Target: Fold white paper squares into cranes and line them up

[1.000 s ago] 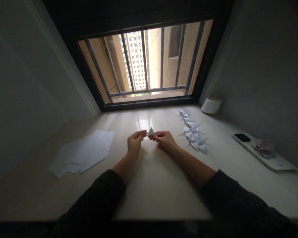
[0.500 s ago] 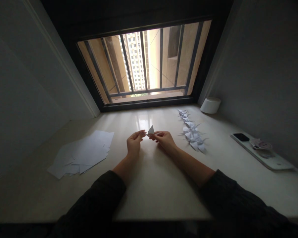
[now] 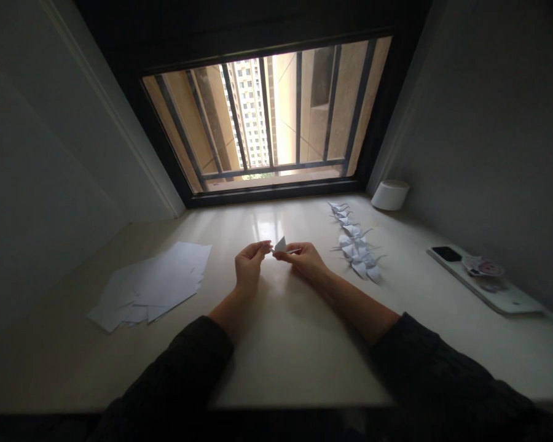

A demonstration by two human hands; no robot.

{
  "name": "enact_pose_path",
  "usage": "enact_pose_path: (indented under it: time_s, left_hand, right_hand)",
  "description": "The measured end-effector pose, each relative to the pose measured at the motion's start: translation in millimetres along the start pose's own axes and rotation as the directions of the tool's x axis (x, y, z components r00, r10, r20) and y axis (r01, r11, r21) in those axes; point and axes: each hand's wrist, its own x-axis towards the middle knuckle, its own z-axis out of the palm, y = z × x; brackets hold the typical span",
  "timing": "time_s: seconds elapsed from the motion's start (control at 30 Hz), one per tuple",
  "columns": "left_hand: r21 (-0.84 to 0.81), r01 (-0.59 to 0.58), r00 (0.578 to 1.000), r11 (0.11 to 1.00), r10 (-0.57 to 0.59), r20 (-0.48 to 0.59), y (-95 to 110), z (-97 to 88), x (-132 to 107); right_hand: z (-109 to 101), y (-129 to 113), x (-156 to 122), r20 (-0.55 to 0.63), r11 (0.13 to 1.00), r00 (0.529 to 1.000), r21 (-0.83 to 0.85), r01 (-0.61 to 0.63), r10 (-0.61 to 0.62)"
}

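Note:
A small folded white paper piece with a pointed tip is held just above the pale tabletop in the middle of the view. My left hand pinches its left end between thumb and fingertips. My right hand pinches its right end, fingers curled. Both forearms in dark sleeves reach in from the bottom edge.
A loose pile of white paper sheets lies to the left. A row of several folded paper cranes runs back on the right. A white round container stands by the window; a phone and a tray lie far right.
The paper piece has tilted slightly between my fingertips and its tip sits a little lower. Both hands stay in almost the same place.

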Motion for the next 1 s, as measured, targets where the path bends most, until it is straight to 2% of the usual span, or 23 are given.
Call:
enact_pose_path:
  time_s: [0.3,0.4,0.5,0.6,0.67,0.83,0.93,1.0]
  left_hand:
    - [-0.032,0.070,0.998,0.997,-0.070,0.007,-3,-2.7,3]
    - [-0.037,0.060,0.998,0.998,-0.059,0.014,-2,-4.2,5]
    - [0.025,-0.021,0.992,0.999,0.018,0.122,0,-5.0,5]
    - [0.103,-0.100,0.960,0.990,0.068,0.272,0,-4.5,4]
    - [0.116,-0.102,0.951,0.988,0.062,0.302,0,-4.1,3]
    - [0.085,-0.045,0.986,0.995,0.031,0.162,-3,-5.6,6]
    - [0.050,0.004,0.994,0.999,-0.009,0.109,-2,-6.8,8]
    - [0.048,0.032,0.991,0.998,-0.038,0.129,-1,-6.9,8]
  right_hand:
    - [0,-9,-3,0.004,0.996,1.000,-0.084,-0.013,0.013]
    - [-3,-6,-1,-0.008,0.996,1.000,-0.079,-0.031,0.030]
    - [-5,-4,1,-0.020,0.996,0.999,-0.070,-0.047,0.045]
    - [-5,-3,2,0.009,0.998,1.000,-0.059,-0.024,0.024]
    - [-5,-3,2,0.030,0.999,0.999,-0.049,-0.012,0.014]
    - [-6,-2,2,0.028,1.000,1.000,-0.020,0.005,-0.004]
    - [-9,-2,5,-0.070,0.998,0.997,0.038,0.045,-0.042]
    - [-10,-2,6,-0.131,0.997,0.990,0.058,0.057,-0.049]
